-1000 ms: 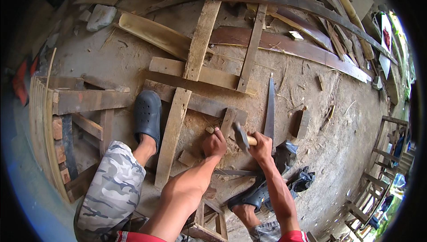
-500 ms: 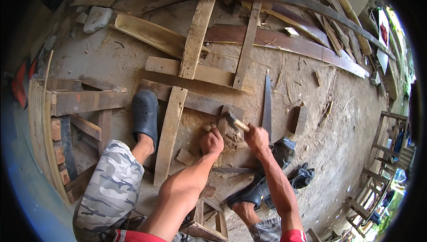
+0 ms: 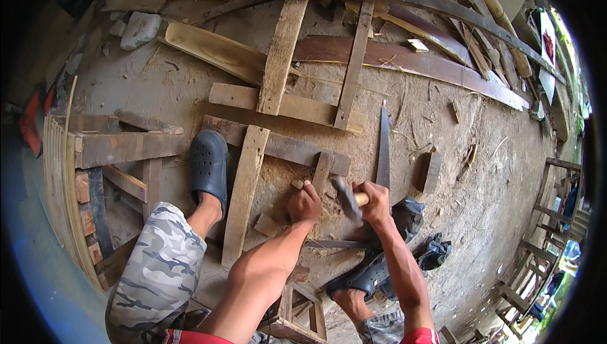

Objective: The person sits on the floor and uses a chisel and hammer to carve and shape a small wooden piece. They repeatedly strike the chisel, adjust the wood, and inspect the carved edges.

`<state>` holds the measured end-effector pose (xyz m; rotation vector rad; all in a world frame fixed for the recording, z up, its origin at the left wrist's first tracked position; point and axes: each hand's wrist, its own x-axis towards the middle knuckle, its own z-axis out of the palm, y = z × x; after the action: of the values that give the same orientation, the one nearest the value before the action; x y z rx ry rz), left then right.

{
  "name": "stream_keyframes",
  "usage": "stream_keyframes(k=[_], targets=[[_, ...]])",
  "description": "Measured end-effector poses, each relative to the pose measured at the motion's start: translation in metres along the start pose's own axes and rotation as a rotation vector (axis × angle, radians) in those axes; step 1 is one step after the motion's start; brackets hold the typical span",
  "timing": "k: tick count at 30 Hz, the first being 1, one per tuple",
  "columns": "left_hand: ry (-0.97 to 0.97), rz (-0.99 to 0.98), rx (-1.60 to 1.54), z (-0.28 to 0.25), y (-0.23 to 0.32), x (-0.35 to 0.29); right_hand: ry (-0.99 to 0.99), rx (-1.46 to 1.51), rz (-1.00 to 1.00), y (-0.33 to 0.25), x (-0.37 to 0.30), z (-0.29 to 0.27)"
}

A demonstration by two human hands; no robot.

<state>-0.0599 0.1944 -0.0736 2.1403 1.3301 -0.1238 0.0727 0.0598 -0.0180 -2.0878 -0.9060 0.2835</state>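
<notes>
My right hand [image 3: 374,203] is wrapped round the short wooden handle of a hammer [image 3: 348,200], its metal head raised a little to the right of my left hand. My left hand [image 3: 305,205] is closed, fingers bunched, beside a short wooden strip [image 3: 323,170]; what it pinches is hidden. That strip meets the right end of a dark plank [image 3: 288,149] lying on the ground. Just above the left fingertips shows a small wood piece [image 3: 297,184]. A longer pale board [image 3: 245,195] crosses the plank farther left.
Beyond lies another wooden frame [image 3: 281,53] of joined boards. A handsaw [image 3: 384,148] and a dark wood block [image 3: 429,171] lie to the right. My clog-shod left foot [image 3: 208,164] stands beside the plank. Wood scraps pile up at the back; a wooden structure [image 3: 129,148] stands left.
The hammer head has come away from the strip's top end, back toward me and to the right. My left hand stays nearly in place by the strip.
</notes>
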Motion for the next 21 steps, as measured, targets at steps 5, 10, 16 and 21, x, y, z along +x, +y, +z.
stream_keyframes(k=[5,10,16,21], targets=[[-0.032,-0.018,0.021,0.0005,0.0011,0.0006,-0.141,-0.518,0.278,0.0005,0.0049,0.0017],[-0.034,0.002,0.025,-0.0015,0.0008,0.0006,0.015,0.085,0.01,-0.0017,0.0035,0.0056],[-0.041,-0.015,0.022,-0.001,0.0017,0.0028,-0.161,-0.353,0.318,-0.0001,0.0081,0.0029],[-0.046,-0.026,0.028,-0.0015,0.0025,0.0017,-0.111,-0.091,0.026,-0.002,0.0119,0.0027]])
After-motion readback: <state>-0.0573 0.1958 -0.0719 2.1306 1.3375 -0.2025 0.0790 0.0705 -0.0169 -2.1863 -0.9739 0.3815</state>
